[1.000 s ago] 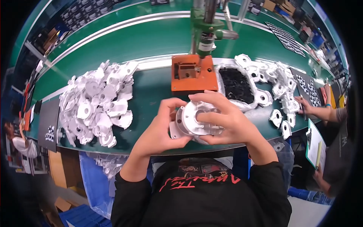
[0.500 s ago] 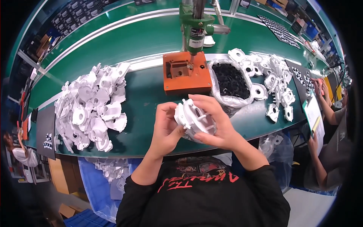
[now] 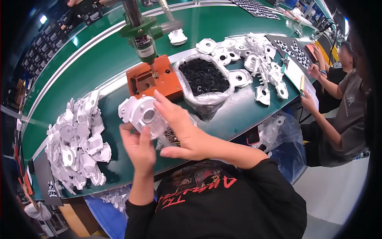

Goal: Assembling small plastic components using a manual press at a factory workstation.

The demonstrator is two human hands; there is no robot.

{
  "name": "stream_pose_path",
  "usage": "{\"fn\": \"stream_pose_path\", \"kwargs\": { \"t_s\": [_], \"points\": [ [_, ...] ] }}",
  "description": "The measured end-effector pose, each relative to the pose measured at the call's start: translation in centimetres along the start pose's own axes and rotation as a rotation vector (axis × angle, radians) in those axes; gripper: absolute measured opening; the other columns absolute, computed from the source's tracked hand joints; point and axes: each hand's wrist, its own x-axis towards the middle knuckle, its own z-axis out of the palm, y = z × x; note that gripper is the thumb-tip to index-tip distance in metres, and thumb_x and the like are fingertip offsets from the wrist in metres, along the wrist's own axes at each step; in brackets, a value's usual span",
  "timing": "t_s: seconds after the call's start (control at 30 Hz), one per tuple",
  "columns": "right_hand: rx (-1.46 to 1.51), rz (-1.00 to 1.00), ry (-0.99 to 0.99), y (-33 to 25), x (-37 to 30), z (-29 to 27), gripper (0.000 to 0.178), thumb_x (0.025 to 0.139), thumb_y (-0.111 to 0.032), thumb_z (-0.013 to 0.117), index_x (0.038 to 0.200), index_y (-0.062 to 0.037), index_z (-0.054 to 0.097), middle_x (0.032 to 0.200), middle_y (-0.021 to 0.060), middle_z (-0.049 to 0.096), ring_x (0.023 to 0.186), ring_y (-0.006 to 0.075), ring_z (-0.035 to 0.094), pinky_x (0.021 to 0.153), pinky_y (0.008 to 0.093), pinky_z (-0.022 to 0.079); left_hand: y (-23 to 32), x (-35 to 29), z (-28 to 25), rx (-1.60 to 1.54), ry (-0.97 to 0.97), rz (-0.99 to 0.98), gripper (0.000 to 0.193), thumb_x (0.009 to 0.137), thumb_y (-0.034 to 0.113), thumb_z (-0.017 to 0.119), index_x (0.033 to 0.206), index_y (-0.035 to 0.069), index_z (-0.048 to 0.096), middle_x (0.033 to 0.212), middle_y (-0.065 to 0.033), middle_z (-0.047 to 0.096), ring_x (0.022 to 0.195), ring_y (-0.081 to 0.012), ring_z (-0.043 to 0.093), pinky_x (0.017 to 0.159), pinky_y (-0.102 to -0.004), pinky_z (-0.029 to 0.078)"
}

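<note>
White parts (image 3: 81,133) are crowding green workbench (image 3: 225,119); your left hand (image 3: 139,151) is gripping flanged housing (image 3: 137,113), right hand (image 3: 185,133) sitting splayed alongside.

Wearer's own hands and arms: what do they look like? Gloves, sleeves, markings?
Left hand and right hand are both ungloved, with no ring, watch or cable visible. Left sleeve and right sleeve are plain black fabric, ending short of the wrists. They belong to a black top with red lettering and a printed picture on the front.
</note>
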Motion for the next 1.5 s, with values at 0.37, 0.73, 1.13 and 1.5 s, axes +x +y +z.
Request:
{"fn": "stream_pose_path", "kwargs": {
  "t_s": [0.37, 0.73, 1.13, 1.5],
  "points": [
    [-0.112, 0.49, 0.409, 5.9, -8.3, -11.3, 0.028, 0.084, -0.006, 0.055, 0.11, 0.0009, 0.061, 0.113, 0.0084, 0.061, 0.102, 0.0154, 0.055, 0.086, 0.0268, 0.041, 0.4, 11.7, -5.4, 1.673, -0.48, 0.426, 0.019, 0.078, 0.003, 0.061, 0.094, 0.003, 0.052, 0.092, -0.0155, 0.063, 0.087, -0.0339, 0.063, 0.071, -0.0421, 0.05],
    [-0.585, 0.349, 0.236, 10.6, -4.0, -11.0, 0.023, 0.077, -0.009, 0.066, 0.101, -0.0057, 0.065, 0.1, 0.0094, 0.062, 0.097, 0.0259, 0.057, 0.084, 0.0336, 0.044, -3.8, 14.0, -3.2, 1.537, -0.606, 0.517, 0.016, 0.085, 0.014, 0.06, 0.092, 0.003, 0.051, 0.109, -0.0216, 0.06, 0.106, -0.0371, 0.058, 0.088, -0.0432, 0.05],
    [-0.829, 0.437, -0.103, 12.3, -1.3, -10.0, 0.017, 0.072, -0.011, 0.071, 0.086, -0.0048, 0.063, 0.085, 0.0089, 0.059, 0.083, 0.0267, 0.057, 0.075, 0.037, 0.048, -6.3, 13.4, -4.6, 1.372, -0.534, 0.573, 0.013, 0.084, 0.01, 0.059, 0.092, 0.001, 0.055, 0.113, -0.0253, 0.057, 0.113, -0.0405, 0.053, 0.1, -0.0473, 0.04],
    [-0.64, 0.533, 0.123, 11.3, 2.9, -10.5, 0.022, 0.072, -0.011, 0.064, 0.089, 0.0027, 0.066, 0.071, 0.012, 0.064, 0.063, 0.018, 0.062, 0.062, 0.0293, 0.049, -7.0, 12.2, -4.6, 1.383, -0.363, 0.646, 0.017, 0.084, 0.018, 0.061, 0.092, 0.003, 0.058, 0.121, -0.026, 0.056, 0.116, -0.0364, 0.053, 0.103, -0.046, 0.039]
  ]
}}
